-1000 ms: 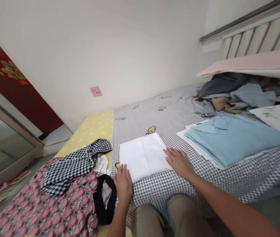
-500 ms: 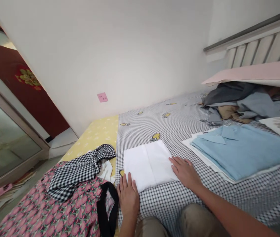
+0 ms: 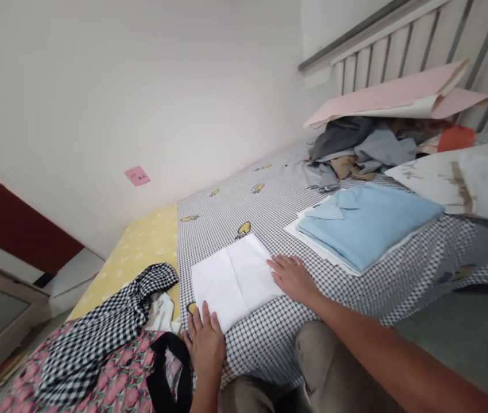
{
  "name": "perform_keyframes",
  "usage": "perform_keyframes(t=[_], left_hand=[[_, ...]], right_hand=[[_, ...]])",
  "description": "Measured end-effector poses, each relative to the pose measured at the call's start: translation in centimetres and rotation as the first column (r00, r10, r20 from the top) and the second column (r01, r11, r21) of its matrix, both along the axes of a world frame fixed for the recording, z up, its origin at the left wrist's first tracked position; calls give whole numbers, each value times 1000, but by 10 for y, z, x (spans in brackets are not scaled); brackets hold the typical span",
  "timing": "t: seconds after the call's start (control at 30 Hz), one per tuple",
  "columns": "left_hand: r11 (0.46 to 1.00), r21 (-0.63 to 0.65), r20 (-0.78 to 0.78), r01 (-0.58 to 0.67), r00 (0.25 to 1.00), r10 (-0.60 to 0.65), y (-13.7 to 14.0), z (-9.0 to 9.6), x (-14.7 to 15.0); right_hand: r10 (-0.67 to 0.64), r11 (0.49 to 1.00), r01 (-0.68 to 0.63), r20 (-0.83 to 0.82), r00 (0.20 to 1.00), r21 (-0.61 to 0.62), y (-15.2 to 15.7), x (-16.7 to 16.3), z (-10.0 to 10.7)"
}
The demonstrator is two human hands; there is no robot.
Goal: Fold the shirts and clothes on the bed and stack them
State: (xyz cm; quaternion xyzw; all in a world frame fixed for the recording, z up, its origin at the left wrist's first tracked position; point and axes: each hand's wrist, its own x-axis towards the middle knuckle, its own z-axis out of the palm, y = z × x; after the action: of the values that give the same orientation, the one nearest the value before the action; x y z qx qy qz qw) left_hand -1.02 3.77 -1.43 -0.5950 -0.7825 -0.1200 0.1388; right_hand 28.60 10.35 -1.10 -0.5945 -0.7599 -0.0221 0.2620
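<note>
A white folded garment (image 3: 236, 282) lies flat on the checked bedsheet (image 3: 265, 344), with a crease running down its middle. My left hand (image 3: 205, 343) rests at its near left corner, fingers stretched out and lightly spread. Along the right edge lies my right hand (image 3: 293, 278), its fingers extended flat with the tips touching the cloth. Neither hand grips anything. Farther right sits a light blue folded shirt (image 3: 364, 223), collar showing, on top of white cloth.
Left of me lie a black-and-white checked garment (image 3: 106, 332) and a pink floral garment (image 3: 115, 384) with a black band. At the back right, crumpled grey and brown clothes (image 3: 364, 146) sit under a pink sheet (image 3: 386, 94). A white patterned piece (image 3: 485, 180) lies at the right.
The view has turned to the right, so the bed and clothes appear shifted left. Both hands keep their places at the white garment's edges.
</note>
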Motion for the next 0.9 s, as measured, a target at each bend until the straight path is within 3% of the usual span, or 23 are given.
perform_keyframes(t=[0.57,0.63,0.7,0.77,0.83,0.9], left_hand=[[991,-131,76,-37,996,47,-3,22,8],[995,-91,70,-48,996,54,-4,29,10],[998,45,-9,34,999,-34,-6,39,17],[960,157,-137,230,968,-209,-7,50,31],[900,141,-228,412,898,-376,-7,59,51],[875,44,-237,482,856,-459,-4,62,72]], right_hand=[[11,1000,-11,-2,1000,20,-2,2,-2],[14,1000,-14,-14,1000,18,-1,2,-4],[20,1000,-19,-43,999,15,1,2,-6],[31,999,-29,-112,993,17,3,4,-8],[34,999,-26,-239,970,33,6,7,-10],[16,998,9,-405,914,61,9,12,-12]])
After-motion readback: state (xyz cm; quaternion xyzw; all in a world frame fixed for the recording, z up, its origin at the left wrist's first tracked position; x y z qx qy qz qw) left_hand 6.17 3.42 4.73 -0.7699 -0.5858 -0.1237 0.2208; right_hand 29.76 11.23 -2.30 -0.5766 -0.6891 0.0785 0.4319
